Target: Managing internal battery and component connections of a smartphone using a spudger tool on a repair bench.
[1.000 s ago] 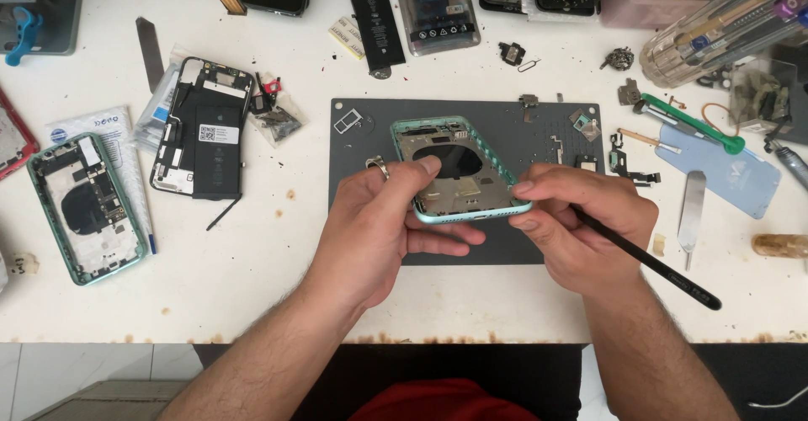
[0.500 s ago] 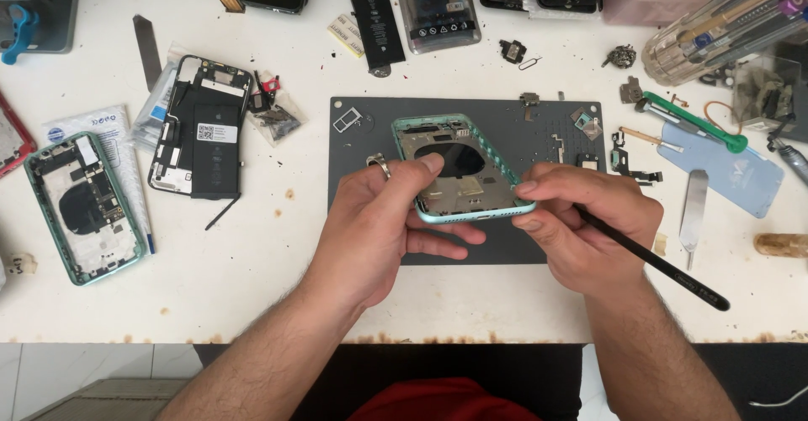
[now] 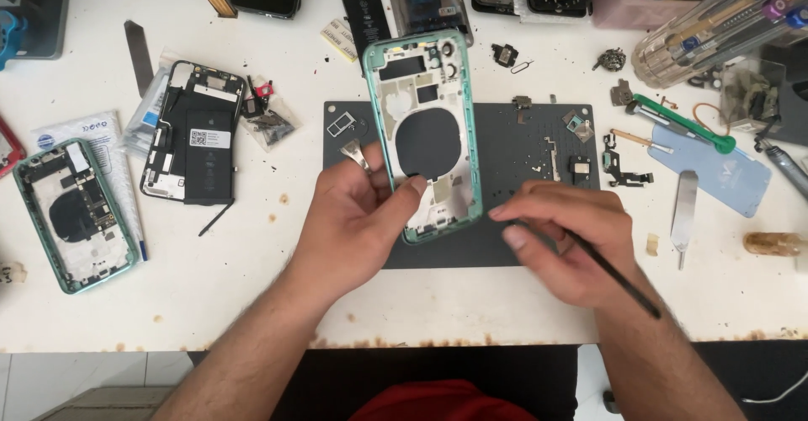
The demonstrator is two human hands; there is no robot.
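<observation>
The left hand holds a green phone housing by its lower end, lifted above the dark grey work mat and tipped so its open inside faces up. The thumb lies across the inner face near the black round coil, and the other fingers curl behind the shell, so it is grasped at one end only, with the long upper part sticking out over the mat unsupported. That looks to me like the weak point: a shift of the thumb and the frame could pivot and drop onto the mat.

The right hand rests just beside the housing's lower corner, its fingers clenched around a thin black spudger whose handle runs back toward the wrist. The tip is hidden under the fingers, so I cannot tell whether it touches the frame. If it does, a hard push might scrape the inner plates.

Small loose parts lie scattered on the mat near the right hand, and a sweep of the wrist could knock them off across the white bench. Another opened green phone lies well apart at the left.
</observation>
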